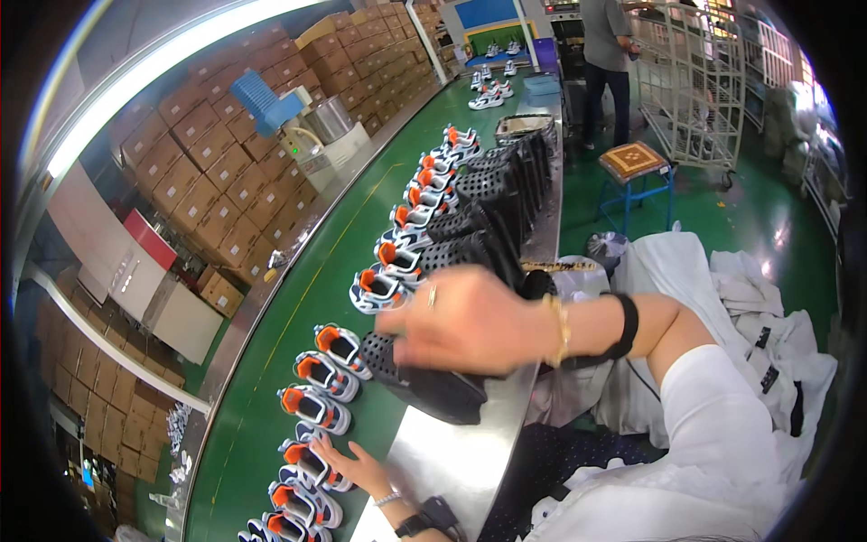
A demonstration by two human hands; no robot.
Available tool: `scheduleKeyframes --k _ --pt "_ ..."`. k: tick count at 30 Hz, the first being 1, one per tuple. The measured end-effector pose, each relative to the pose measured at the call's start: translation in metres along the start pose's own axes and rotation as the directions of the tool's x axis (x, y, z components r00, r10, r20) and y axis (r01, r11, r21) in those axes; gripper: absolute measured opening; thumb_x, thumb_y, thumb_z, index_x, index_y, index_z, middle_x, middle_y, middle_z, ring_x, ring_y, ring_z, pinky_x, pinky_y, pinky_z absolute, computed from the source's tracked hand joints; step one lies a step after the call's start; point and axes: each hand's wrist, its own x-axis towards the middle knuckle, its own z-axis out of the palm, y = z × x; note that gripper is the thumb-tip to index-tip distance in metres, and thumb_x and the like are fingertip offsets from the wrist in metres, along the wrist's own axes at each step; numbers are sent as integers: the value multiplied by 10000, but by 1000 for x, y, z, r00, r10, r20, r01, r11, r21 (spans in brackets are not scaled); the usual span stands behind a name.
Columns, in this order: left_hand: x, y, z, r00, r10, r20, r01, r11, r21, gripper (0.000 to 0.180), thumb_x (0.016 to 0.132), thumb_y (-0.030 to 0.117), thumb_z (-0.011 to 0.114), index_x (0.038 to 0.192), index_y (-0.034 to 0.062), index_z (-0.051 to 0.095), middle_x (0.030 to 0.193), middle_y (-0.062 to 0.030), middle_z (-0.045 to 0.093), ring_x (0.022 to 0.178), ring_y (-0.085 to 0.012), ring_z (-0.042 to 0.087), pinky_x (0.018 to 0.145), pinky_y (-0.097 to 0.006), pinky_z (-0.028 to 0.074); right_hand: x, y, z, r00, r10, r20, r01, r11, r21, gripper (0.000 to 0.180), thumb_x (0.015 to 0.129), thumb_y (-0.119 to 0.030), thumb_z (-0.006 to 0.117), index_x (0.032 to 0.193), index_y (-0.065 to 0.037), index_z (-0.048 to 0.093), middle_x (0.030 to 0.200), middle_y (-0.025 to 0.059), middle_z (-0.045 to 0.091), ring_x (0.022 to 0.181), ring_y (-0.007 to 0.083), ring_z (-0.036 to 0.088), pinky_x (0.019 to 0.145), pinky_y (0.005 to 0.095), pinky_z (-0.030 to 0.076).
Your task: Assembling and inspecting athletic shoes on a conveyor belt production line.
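Left hand [357, 470] lies flat, fingers spread, on shoe [307, 462] at belt [271, 361] edge — gripping nothing. Right hand [470, 321], blurred, fingers loosely out, over black basket [424, 384] on table [452, 461]; grip we cannot tell. Risk, we judge: basket overhangs belt — could nudge shoes askew.

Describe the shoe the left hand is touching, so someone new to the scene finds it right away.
Start at the green conveyor belt with its long row of shoes, and follow it to the near end by the steel counter. There the left hand, with a bracelet and dark watch at the wrist, rests its fingertips on one sneaker. It is white and navy with an orange lining like the others, but is the only one being touched.
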Motion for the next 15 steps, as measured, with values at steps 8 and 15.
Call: scheduleKeyframes --k 8,15 --pt "66 -115 60 932 -172 318 195 980 -40 704 769 107 689 1384 18 358 1392 -222 402 1325 -360 357 1109 -398 266 -23 152 -3 891 410 -196 -411 911 39 377 903 -286 587 1178 -29 560 1098 153 619 1023 318 574 906 389 443" --pt "73 -105 52 926 -230 300 201 972 125 263 809 204 705 940 -6 616 930 -116 566 720 -231 527 711 -347 436 -45 192 4 900 433 55 -435 900 23 381 890 -293 594 1147 -15 559 1106 196 617 1019 345 587 885 400 453"
